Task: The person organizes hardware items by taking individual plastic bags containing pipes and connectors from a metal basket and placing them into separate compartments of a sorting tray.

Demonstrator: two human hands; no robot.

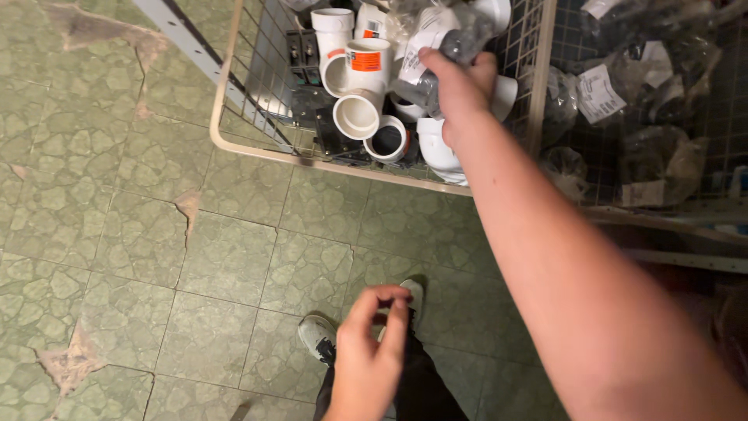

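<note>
Right hand (pixel 460 82) stretched into a white wire basket (pixel 226 117), fingers closed around a clear plastic bag holding a dark pipe fitting (pixel 460 43), with a white paper label on the bag. Bag lifted above the heap, near the basket's right wall and toward its far side. Below and beside the hand, a pile of white plastic pipe fittings (pixel 357 115): elbows and couplings, open mouths facing up, one with an orange sticker (pixel 366 61). Black boxy parts (pixel 312 101) wedged among them, toward the basket's left wall. Basket's near rim just above the floor tiles in view.

Right of that basket, across its wire wall, a second wire bin (pixel 725 93) crammed with more bagged dark fittings (pixel 654 148) and white labels.

Left hand (pixel 372 351) low in the foreground, well apart from the basket, empty, fingers curled with thumb and fingertips pinched loosely together, holding nothing. Beneath it, grey sneakers (pixel 319 337) and dark trouser legs on a cracked green tile floor (pixel 156 234), with chipped patches near the left edge.
</note>
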